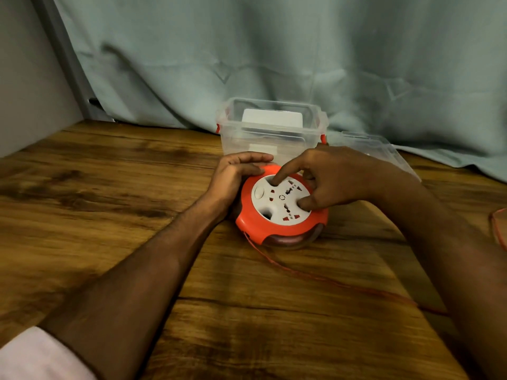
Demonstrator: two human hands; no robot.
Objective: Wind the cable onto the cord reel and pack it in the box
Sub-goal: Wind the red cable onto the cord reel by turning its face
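An orange cord reel [248,216] with a white socket face [277,212] lies flat on the wooden table [109,187]. My left hand [236,174] grips its far left rim. My right hand [329,179] has its index finger in a round recess at the top of the white face and its thumb in a recess on the right. A thin orange cable [329,281] runs from the reel's front toward the lower right and passes under my right forearm. A loop of it [498,229] shows at the right edge. The clear plastic box [271,127] with orange latches stands open just behind the reel.
The box's clear lid [384,152] lies to the right of the box, behind my right hand. A grey-green curtain [274,50] hangs along the table's far edge and a grey wall [27,78] stands at the left.
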